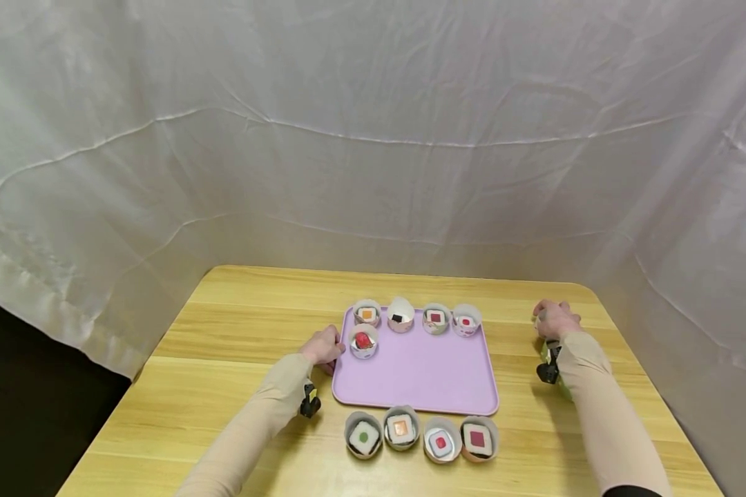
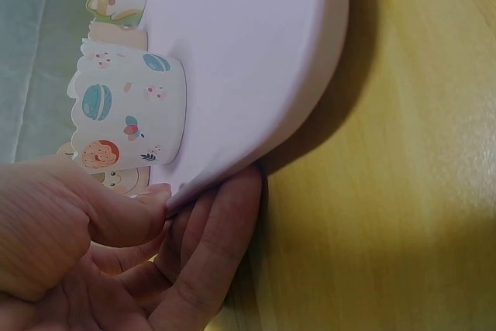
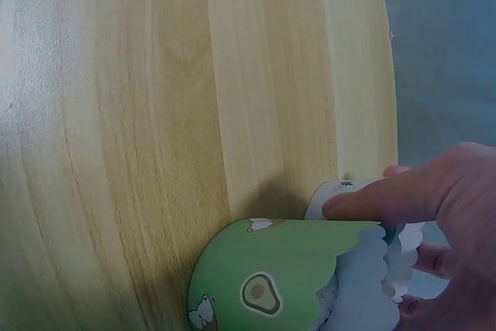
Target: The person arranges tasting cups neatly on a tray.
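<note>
My left hand (image 1: 322,346) grips the left edge of a lilac tray (image 1: 423,373); in the left wrist view the thumb lies at the rim and the fingers curl beneath it. Close to that thumb stands a white paper cup (image 2: 132,110) printed with macarons and a donut, holding a red-topped piece (image 1: 363,340). Four more cups line the tray's far edge, among them one with an orange-centred piece (image 1: 367,315). At the far right my right hand (image 1: 558,319) holds a white scalloped paper cup (image 3: 346,187) between thumb and fingers, partly hidden behind a green avocado-print cup (image 3: 271,269).
In front of the tray, a row of cups holds sushi-like pieces: a green-centred one (image 1: 363,437), an orange one (image 1: 400,429) and two red-centred ones. All stands on a wooden table (image 1: 242,324), with grey curtain (image 1: 373,172) hanging behind and at the sides.
</note>
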### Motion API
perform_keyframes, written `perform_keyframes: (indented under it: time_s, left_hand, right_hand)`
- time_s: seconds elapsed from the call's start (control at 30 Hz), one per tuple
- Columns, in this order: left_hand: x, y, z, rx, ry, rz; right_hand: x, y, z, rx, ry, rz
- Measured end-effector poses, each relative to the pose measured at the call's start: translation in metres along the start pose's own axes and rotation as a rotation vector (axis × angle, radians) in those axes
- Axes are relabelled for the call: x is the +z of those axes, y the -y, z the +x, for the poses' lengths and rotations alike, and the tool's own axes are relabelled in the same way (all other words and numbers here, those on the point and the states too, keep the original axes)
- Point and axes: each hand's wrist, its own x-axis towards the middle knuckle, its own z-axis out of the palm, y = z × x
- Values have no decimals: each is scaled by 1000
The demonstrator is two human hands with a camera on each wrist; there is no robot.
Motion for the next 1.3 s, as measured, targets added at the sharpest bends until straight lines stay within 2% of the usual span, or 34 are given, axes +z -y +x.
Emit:
perform_keyframes:
  time_s: [0.23, 0.57, 1.03, 1.13, 1.3]
  left_hand:
    - [-1, -1, 0, -12, 8, -1]
    - [-1, -1, 1, -12, 3, -8]
    - [-1, -2, 1, -25, 4, 8]
    - [-1, -2, 1, -28, 9, 17]
    - [-1, -2, 0, -26, 11, 23]
  right_hand:
    - [1, -3, 2, -11, -8, -10]
    - [2, -3, -1, -10, -69, 30]
    - [-4, 0, -9, 62, -88, 119]
    - [-7, 1, -11, 48, -98, 137]
    - [-11, 8, -11, -4, -166, 110]
